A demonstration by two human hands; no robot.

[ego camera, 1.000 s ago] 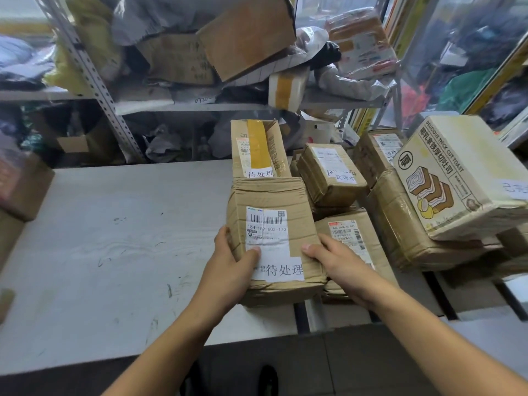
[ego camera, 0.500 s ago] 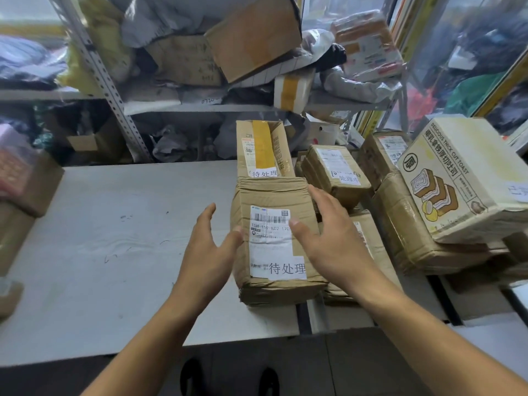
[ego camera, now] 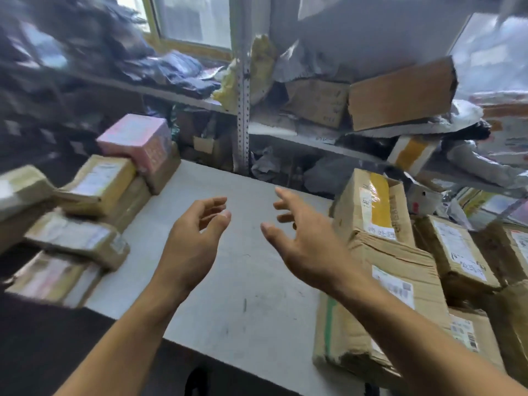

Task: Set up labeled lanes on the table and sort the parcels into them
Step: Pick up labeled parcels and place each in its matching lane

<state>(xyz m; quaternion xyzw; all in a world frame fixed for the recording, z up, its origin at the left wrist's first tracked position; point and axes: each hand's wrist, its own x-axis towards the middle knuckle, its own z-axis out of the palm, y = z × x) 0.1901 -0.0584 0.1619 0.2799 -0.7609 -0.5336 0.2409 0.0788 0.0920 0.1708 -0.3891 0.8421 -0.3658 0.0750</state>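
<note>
Cardboard, brown and creased, is what I will be handling: a heap of parcels at my left (ego camera: 94, 184) and a sorted row at my right, with bare white surface (ego camera: 245, 270) between them. Both my hands hover over that bare stretch, holding nothing; my left hand (ego camera: 191, 238) has its fingers loosely curled and apart, my right hand (ego camera: 308, 247) has them spread. The left parcels look stiff enough to keep their shape yet rumpled at the edges, so I judge them light to middling, not fragile, and dry enough not to slip. I would take one by its two long sides, thumbs on top, away from the paper labels that might tear. A pink box (ego camera: 134, 138) tops that heap; its print is too blurred to read. At my right, the upright box with yellow tape (ego camera: 374, 204) carries a white slip that I read as 待处理, though it is soft. The crumpled box nearest me (ego camera: 383, 295) bears a barcode label I cannot make out, and the labelled box behind it (ego camera: 457, 250) shows handwriting, unreadable.
</note>
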